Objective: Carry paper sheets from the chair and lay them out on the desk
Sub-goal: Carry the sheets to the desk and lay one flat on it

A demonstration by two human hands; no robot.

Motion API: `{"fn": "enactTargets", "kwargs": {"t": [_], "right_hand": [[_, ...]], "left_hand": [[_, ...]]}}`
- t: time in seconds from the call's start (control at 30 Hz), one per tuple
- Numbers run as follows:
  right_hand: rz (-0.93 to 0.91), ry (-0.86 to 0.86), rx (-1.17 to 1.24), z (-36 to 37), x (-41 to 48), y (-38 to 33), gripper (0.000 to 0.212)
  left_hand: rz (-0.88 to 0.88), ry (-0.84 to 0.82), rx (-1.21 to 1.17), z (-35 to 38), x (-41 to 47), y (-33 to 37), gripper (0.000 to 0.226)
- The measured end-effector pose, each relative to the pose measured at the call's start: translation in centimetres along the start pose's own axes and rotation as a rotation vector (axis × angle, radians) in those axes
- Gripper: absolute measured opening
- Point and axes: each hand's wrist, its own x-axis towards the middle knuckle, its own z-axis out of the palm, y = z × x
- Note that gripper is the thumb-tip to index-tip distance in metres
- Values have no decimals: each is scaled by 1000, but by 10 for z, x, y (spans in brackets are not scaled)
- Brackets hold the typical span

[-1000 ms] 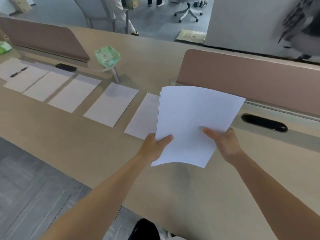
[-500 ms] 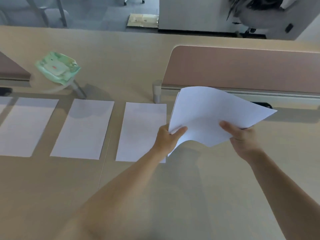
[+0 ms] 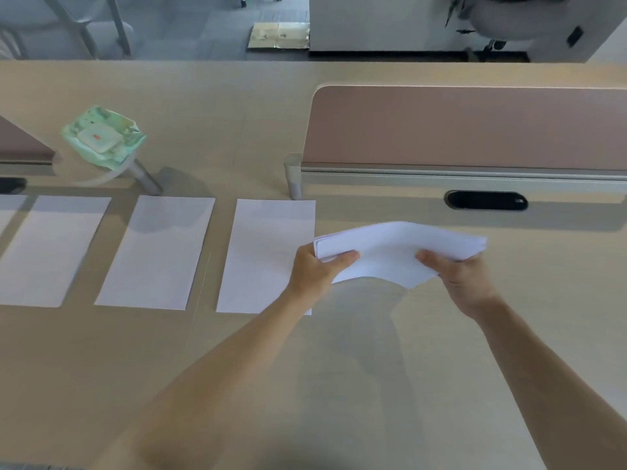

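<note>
- Nearest the camera, both forearms are reaching out over bare table [image 3: 339,385], and nothing is lying on this stretch yet.
- The left hand [image 3: 314,276] is gripping the stack of paper sheets [image 3: 390,252] at its left edge, with the fingers [image 3: 344,258] clenched around it and the thumb on top.
- The right hand [image 3: 461,283] is pinching the stack's right side the same way, so the bundle is sagging between the two hands just above the table.
- Just left of the stack, the nearest laid sheet [image 3: 264,252] is lying flat, its right edge partly hidden by the left hand.
- Further left, a second sheet [image 3: 159,252] and a third sheet [image 3: 54,249] are making up the row, with a sliver of another at the frame's edge.
- The job is looking partway done: several sheets are down and a thick bundle is waiting. The open space to the right is probably taking the next one.
- At the back, a cable slot [image 3: 487,200], a pink divider [image 3: 475,127] and a green wipes pack [image 3: 103,137] are sitting on the table.
</note>
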Motion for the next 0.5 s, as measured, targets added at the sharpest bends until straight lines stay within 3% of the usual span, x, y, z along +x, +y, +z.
{"fn": "enactTargets", "kwargs": {"t": [0.13, 0.27, 0.5], "right_hand": [[89, -43, -59, -6, -4, 4, 50], [60, -58, -54, -3, -9, -3, 23], [101, -28, -56, -15, -22, 5, 32]], "left_hand": [[17, -33, 51, 0, -3, -7, 13], [55, -24, 60, 7, -6, -6, 18], [29, -58, 143, 12, -19, -13, 16]]}}
